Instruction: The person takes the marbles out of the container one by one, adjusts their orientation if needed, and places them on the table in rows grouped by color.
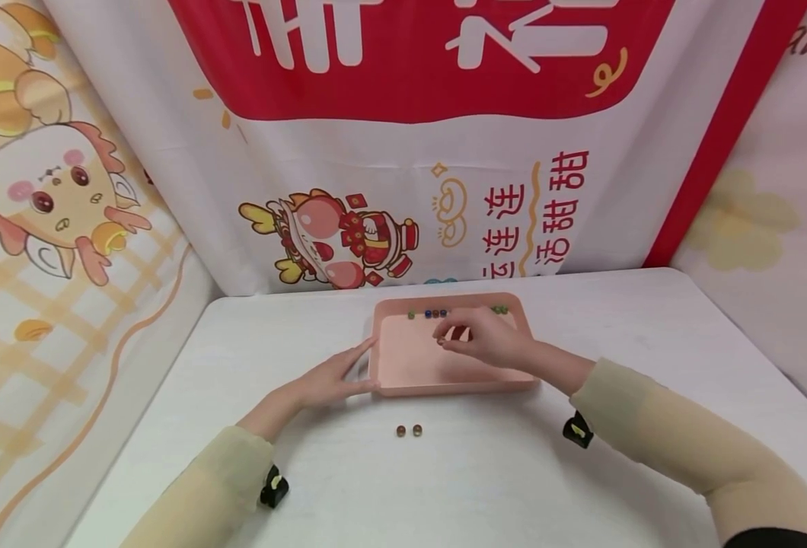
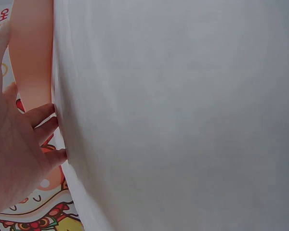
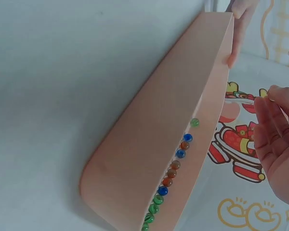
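A shallow pink tray (image 1: 417, 390) lies on the white table. Along its far inner side runs a line of glass marbles: a lone green marble (image 3: 195, 122) at the left, then blue and brown ones, then green marbles (image 3: 154, 208) at the right. My left hand (image 1: 328, 378) rests at the tray's left side, fingers and thumb spread along the wall. Over the tray, my right hand (image 1: 489, 335) pinches a small dark brown marble (image 1: 441, 342) between thumb and forefinger; the fingers mostly hide it. In the right wrist view this hand appears beyond the tray wall.
Two brown marbles (image 1: 409, 431) lie on the table (image 1: 390, 487) in front of the tray. A printed cloth (image 1: 376, 160) with a cartoon figure hangs behind the table's far edge, and more printed cloth stands at both sides.
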Demonstrator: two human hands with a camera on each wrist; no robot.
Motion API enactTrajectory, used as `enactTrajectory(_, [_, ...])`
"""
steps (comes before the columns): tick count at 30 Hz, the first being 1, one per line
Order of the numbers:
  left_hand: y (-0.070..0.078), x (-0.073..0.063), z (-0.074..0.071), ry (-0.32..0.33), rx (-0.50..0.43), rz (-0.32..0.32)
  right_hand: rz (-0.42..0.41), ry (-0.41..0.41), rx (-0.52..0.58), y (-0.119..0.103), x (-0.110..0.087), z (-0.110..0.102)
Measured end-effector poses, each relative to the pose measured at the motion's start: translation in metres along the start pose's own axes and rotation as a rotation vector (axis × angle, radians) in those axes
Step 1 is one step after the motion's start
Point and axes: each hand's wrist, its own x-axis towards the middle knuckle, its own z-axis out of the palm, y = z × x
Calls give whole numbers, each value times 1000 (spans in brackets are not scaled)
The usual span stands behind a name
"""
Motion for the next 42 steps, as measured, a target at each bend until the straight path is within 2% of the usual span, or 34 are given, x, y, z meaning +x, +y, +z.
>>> enactTrajectory(6, [-1,0,0,5,5,1,-17,28,-3,-5,-12,5])
enactTrajectory(11, [-1,0,0,5,8,7,-61,14,27,-8,-22,12])
enactTrajectory(26, [0,0,0,-2,9,2,30,-93,152,-2,-51,45])
enactTrajectory(33, [-1,1,-1,-1,16,7,64,-133,178,-1,-55,63])
enactTrajectory(42, [-1,2,-1,-5,17,11,25,-169,164,0,-54,79])
